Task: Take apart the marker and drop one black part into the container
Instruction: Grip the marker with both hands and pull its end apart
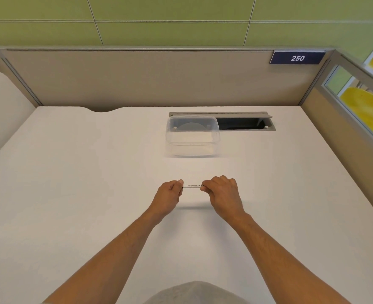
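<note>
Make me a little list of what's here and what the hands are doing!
marker: white barrel, level, held above the desk
left hand: closed on the marker's left end
right hand: closed on the marker's right end
black parts: hidden inside the hands
container: clear plastic, no lid, nothing in it, farther back on the desk
desk: white
cable slot: open, behind the container
sign: reads 250

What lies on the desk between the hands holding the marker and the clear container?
Nothing: in the head view the white desk is bare between the marker and the clear container.
</note>
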